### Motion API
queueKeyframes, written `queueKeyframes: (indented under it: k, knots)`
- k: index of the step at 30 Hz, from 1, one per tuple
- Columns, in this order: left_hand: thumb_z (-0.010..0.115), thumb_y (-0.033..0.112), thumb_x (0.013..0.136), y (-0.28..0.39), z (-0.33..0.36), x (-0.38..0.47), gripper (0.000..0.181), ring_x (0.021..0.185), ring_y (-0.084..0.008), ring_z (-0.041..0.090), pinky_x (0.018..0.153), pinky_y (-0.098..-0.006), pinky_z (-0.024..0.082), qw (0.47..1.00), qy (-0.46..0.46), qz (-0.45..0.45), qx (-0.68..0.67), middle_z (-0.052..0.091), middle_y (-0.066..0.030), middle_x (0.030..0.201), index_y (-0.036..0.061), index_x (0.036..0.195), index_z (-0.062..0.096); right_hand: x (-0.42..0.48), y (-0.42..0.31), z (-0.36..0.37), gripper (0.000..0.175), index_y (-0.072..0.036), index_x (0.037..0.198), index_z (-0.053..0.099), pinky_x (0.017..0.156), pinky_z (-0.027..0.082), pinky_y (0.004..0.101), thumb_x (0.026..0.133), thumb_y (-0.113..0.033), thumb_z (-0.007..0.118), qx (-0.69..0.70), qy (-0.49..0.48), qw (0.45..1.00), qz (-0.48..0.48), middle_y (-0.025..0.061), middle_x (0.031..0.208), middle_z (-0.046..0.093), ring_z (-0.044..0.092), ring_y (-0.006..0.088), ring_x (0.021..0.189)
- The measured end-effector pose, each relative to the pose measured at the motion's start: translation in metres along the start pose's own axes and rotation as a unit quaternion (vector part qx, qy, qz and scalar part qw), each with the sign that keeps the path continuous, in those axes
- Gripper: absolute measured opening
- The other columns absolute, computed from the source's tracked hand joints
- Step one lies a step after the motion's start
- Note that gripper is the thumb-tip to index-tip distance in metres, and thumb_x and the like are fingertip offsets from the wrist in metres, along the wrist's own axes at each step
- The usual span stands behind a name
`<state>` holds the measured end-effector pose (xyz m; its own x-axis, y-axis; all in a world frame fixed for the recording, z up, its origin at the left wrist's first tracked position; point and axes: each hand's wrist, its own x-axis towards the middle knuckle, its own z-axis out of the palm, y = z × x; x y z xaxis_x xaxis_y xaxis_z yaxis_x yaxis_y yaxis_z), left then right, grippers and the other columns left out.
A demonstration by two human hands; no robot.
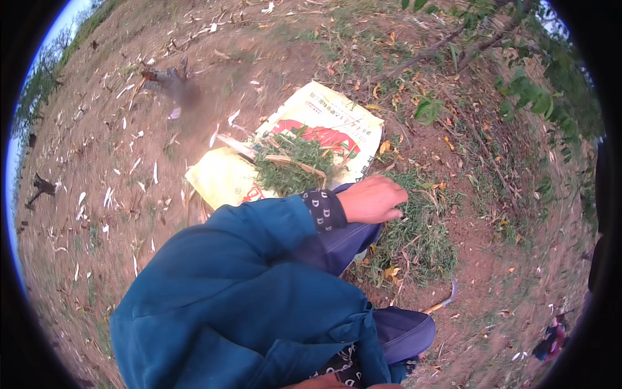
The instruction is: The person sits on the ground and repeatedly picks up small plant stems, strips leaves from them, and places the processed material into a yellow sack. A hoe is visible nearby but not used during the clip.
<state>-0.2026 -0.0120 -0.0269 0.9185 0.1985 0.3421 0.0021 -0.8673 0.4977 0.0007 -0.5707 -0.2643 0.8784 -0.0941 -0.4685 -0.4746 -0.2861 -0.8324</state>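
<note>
My left hand [373, 198] reaches past my left knee, palm down, above the near edge of a heap of cut green grass [423, 243] on the soil. Its fingers curl downward, and whatever is under them is hidden. Close beyond that wrist lies a yellow-and-white woven sack [335, 104], flat and printed with red shapes and writing. A loose bunch of cut grass [294, 165] with dry stalks rests on it. My right hand is almost wholly hidden; a patterned cuff [410, 363] shows beside my right knee. Near that knee lies a sickle [444, 302] with a wooden handle and curved blade.
A dark, blurred stump-like clump [165, 80] stands on the bare soil beyond the sack. Pale dry husks [109, 197] are scattered there. Leafy branches [529, 92] hang at the upper right. A pink-and-black object [553, 340] at the lower right is unclear.
</note>
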Motion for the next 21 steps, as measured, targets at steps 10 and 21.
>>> queueKeyframes:
  k: [10,21]
  knots:
    - [0.063,0.022,0.085,0.008,-0.007,0.011,0.022,0.088,-0.0355,0.062,0.077,-0.0452,0.05,0.998,-0.057,-0.029,-0.01,0.064,-0.0135,0.093,0.0061,0.1,0.061,-0.032,0.099,0.068,0.035,-0.007,0.12,0.059,0.081,0.048,0.0319,0.096,-0.031,0.054,-0.129,-0.009,0.989,0.065,0.0065,0.108,0.064,0.059,0.0183,0.097]
    - [0.063,0.024,0.086,0.006,0.003,0.016,0.022,0.078,-0.0344,0.065,0.07,-0.0414,0.052,0.995,-0.079,-0.065,0.02,0.066,-0.0141,0.084,0.005,0.097,0.062,-0.065,0.13,0.063,0.035,-0.007,0.121,0.059,0.083,0.048,0.0326,0.094,-0.028,0.055,-0.153,0.004,0.987,0.054,0.0086,0.11,0.065,0.06,0.0203,0.099]
